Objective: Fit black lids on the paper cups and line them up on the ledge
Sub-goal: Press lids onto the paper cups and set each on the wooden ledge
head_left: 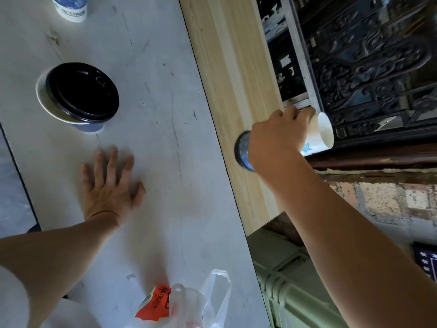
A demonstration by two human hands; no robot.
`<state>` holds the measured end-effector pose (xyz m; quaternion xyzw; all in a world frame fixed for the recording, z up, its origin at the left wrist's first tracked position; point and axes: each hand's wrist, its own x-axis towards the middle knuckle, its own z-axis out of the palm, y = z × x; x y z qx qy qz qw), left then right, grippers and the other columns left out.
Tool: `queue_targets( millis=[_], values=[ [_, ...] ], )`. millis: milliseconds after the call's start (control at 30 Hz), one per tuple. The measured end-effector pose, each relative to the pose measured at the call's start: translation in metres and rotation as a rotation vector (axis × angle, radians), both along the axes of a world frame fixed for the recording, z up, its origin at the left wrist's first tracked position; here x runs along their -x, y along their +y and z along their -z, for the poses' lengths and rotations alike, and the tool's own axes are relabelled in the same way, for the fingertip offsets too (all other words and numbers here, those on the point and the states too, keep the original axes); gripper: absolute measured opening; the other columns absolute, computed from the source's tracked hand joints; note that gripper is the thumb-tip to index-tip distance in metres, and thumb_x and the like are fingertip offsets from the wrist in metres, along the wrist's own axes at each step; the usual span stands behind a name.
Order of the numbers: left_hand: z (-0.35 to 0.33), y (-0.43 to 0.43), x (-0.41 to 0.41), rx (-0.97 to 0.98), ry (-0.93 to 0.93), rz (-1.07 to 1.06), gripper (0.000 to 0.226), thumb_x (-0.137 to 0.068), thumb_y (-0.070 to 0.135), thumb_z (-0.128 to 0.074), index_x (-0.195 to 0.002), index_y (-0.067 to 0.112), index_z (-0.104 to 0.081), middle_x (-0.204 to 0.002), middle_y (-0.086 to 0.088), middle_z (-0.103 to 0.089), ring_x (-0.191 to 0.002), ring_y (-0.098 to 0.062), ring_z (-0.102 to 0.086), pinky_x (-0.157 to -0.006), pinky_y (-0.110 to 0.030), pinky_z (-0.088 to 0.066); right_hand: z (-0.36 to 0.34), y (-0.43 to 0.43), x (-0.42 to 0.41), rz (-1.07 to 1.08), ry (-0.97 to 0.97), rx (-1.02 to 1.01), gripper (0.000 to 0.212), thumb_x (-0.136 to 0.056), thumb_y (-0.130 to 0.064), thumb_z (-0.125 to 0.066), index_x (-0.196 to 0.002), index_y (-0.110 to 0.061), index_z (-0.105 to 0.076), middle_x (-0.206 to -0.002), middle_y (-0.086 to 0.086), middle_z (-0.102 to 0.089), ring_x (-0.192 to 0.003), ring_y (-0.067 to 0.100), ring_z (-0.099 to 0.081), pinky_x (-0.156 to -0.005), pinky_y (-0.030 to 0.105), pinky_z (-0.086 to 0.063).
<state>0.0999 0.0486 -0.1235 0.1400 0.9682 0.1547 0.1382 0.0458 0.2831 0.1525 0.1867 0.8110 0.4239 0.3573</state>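
My right hand (272, 143) grips a white and blue paper cup (316, 136) that is tipped on its side over the pale wooden ledge (224, 55). Its open mouth faces right and its dark blue base points left. It has no lid. My left hand (108, 185) rests flat on the grey table (153, 67) with fingers spread, holding nothing. Beyond it stands a second paper cup (41, 95) with a black lid (82, 91) lying askew on top, so that part of the white rim shows. A third cup (69, 8) is cut off at the top left.
A clear plastic bag (189, 304) with an orange-red packet inside lies at the table's near edge. A dark ornate iron grille (366, 55) rises right behind the ledge. Below right are a green crate (295, 292) and a brick wall.
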Motion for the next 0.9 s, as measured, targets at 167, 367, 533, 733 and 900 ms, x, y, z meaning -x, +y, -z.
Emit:
queue_targets(
  millis=[167, 367, 533, 733, 900],
  values=[
    [0.001, 0.0, 0.0, 0.009, 0.004, -0.002, 0.078, -0.086, 0.058, -0.031, -0.156, 0.026, -0.025, -0.168, -0.009, -0.008, -0.155, -0.031, 0.006, -0.122, -0.052, 0.009, 0.008, 0.001, 0.0, 0.302, -0.184, 0.312, 0.046, -0.074, -0.028, -0.076, -0.117, -0.019, -0.062, -0.115, 0.009, -0.063, -0.117, 0.039, -0.053, -0.106, 0.057, -0.034],
    [0.003, -0.001, -0.001, -0.01, 0.016, -0.016, 0.078, -0.085, 0.058, -0.033, -0.155, 0.026, -0.026, -0.168, -0.009, -0.007, -0.149, -0.016, 0.025, -0.121, -0.048, 0.014, 0.013, 0.022, 0.008, 0.612, 0.336, 0.859, 0.063, -0.066, -0.04, -0.088, -0.118, -0.021, -0.058, -0.109, 0.002, -0.065, -0.099, 0.027, -0.065, -0.081, 0.035, -0.054],
    [0.003, -0.001, -0.001, 0.003, 0.011, -0.015, 0.077, -0.086, 0.058, -0.033, -0.155, 0.026, -0.025, -0.168, -0.009, -0.006, -0.15, -0.018, 0.02, -0.122, -0.053, 0.007, 0.036, 0.059, -0.003, 0.364, 0.45, 0.52, 0.071, -0.078, -0.042, -0.079, -0.135, -0.021, -0.042, -0.125, 0.011, -0.059, -0.125, 0.039, -0.048, -0.101, 0.051, -0.043],
    [0.003, -0.001, -0.002, 0.006, 0.011, -0.005, 0.076, -0.087, 0.057, -0.032, -0.156, 0.026, -0.025, -0.168, -0.009, -0.006, -0.155, -0.029, 0.009, -0.122, -0.057, 0.001, 0.065, 0.092, -0.025, 0.897, 0.941, 0.759, 0.079, -0.058, -0.045, -0.086, -0.122, -0.017, -0.049, -0.11, 0.003, -0.062, -0.112, 0.03, -0.06, -0.097, 0.051, -0.051],
    [0.005, -0.001, -0.002, 0.005, 0.009, -0.013, 0.077, -0.086, 0.058, -0.032, -0.156, 0.026, -0.024, -0.168, -0.008, -0.004, -0.152, -0.022, 0.015, -0.122, -0.058, 0.0, 0.099, 0.102, -0.044, 1.212, 1.43, 0.993, 0.097, -0.047, -0.032, -0.095, -0.13, -0.012, -0.048, -0.117, 0.004, -0.066, -0.103, 0.021, -0.068, -0.093, 0.042, -0.057]
  ],
)
